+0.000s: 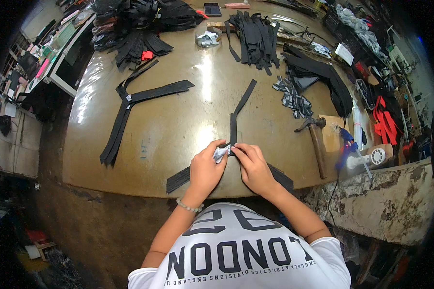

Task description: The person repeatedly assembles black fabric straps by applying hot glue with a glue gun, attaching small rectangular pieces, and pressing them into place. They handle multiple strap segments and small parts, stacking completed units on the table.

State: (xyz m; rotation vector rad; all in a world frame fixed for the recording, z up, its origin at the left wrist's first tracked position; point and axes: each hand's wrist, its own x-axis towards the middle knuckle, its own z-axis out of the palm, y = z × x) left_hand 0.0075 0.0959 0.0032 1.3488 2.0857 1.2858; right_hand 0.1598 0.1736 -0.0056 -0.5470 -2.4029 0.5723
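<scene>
Near the table's front edge, my left hand [207, 168] is closed around several small white tags [220, 154], its fingertips at the joint of a black strap [234, 127]. My right hand [256, 172] pinches the same joint from the other side, where a small pale tag shows between the fingertips. One thin arm of the strap runs away from me with a bend in it. Its wider ends [178, 179] spread out left and right under my wrists. To the left lies a similar Y-shaped black strap piece [116, 130] with a small white tag at its joint.
Black strap bundles [258, 41] line the far side, near a glass bowl [208, 37] of white tags. On the right are a heap of grey-black tags [294, 98], a hammer [318, 149], more black straps [325, 77] and a glue gun [347, 137]. A phone [211, 9] lies far back.
</scene>
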